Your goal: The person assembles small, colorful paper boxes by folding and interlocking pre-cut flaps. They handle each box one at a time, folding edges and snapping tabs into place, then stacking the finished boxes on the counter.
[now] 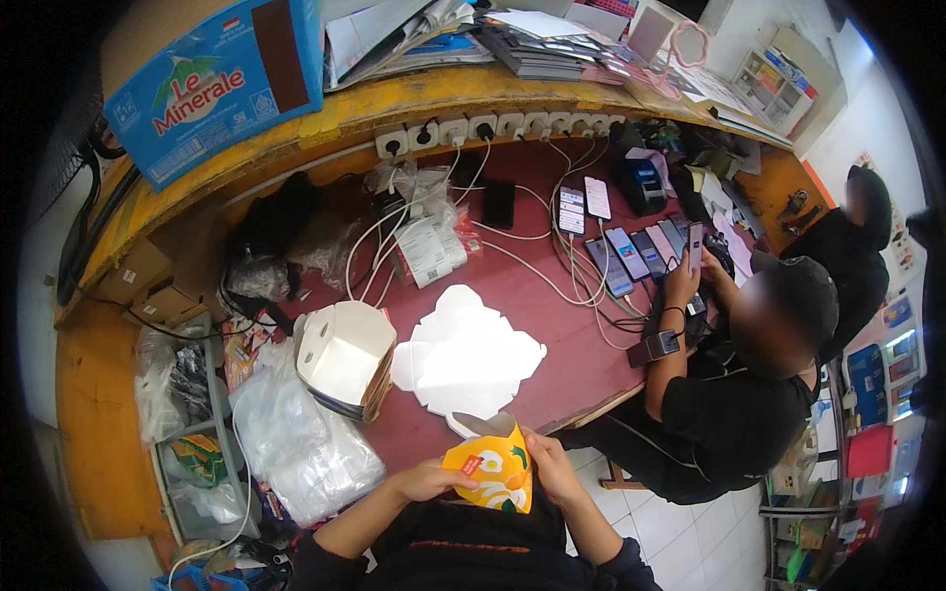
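Between my hands is a yellow paper food box (490,471) with printed fruit-like shapes, partly folded, its grey-white inside showing at the top. My left hand (434,481) pinches its left side. At its right side, my right hand (555,468) grips the upper edge. Just beyond, a flat unfolded white box blank (468,350) lies on the dark red table (532,271), its near edge by the yellow box. Left of the blank stands a stack of nested folded paper boxes (345,350), white inside.
Clear plastic bags (301,443) lie at the left, beside a grey bin (212,433) of packaging. White charging cables (532,258) cross the table to several phones (626,256). A seated person (759,325) at the right holds a phone. A blue carton (217,94) sits on the shelf.
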